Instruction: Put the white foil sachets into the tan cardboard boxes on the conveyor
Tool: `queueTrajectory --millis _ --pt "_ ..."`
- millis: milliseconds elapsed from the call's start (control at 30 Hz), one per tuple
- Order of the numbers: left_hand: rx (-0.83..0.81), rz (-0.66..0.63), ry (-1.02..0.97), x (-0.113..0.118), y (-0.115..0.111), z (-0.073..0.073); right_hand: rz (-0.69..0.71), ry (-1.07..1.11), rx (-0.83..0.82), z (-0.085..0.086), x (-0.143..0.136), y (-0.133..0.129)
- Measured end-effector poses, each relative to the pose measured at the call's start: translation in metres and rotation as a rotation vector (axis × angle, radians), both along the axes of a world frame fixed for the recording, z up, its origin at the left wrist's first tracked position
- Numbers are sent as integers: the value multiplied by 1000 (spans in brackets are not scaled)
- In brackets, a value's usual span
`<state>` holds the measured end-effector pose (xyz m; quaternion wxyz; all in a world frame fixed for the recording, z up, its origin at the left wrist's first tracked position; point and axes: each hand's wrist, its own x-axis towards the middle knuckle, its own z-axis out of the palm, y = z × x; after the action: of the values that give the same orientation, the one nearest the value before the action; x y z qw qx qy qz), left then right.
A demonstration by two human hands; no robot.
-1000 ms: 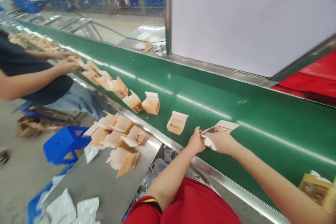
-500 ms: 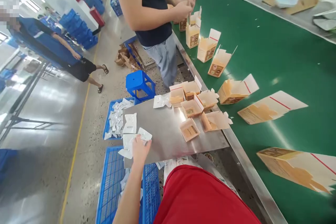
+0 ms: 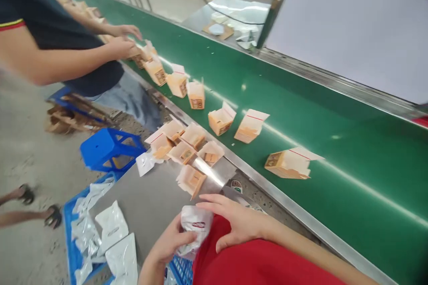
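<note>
We are gripping a white pouch point(image 3: 194, 228) in our left hand point(image 3: 169, 242) over our lap; our right hand point(image 3: 234, 222), fingers spread, is touching it. Next, probably, we need an open box point(image 3: 191, 180) from the tray point(image 3: 147, 200).

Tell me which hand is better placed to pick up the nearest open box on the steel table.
Probably the right hand: it only rests against the white pouch and lies nearest the open box. The left hand has its grip around the pouch.

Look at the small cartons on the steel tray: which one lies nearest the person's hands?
The carton alone at the tray's near edge, just ahead of the right hand and the pouch; the other tray cartons cluster farther back.
</note>
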<state>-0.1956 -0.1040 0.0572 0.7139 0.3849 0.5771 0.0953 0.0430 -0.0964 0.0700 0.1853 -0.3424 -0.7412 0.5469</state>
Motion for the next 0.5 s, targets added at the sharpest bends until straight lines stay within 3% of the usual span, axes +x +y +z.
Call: queueTrajectory --millis 67,167,267,333,367,400,433,500 --pt "-91 32 -252 51 16 11 -140 13 13 1 25 -7" --pt "-140 119 -414 132 37 4 -590 -119 70 10 85 -28" --pt "-30 45 -322 209 50 -25 -1205 -298 252 23 160 -65" --pt "228 -95 -197 259 52 -50 -1666 -485 456 23 205 -90" --pt "370 -181 -168 283 51 -62 -1814 -587 555 20 222 -99" --pt "488 -274 -173 306 50 -73 -1859 -681 621 13 236 -106" --pt "570 -359 -204 328 48 -83 -1789 -759 640 5 246 -110" --pt "655 -509 -292 365 45 -96 -1370 -836 539 -13 257 -109"
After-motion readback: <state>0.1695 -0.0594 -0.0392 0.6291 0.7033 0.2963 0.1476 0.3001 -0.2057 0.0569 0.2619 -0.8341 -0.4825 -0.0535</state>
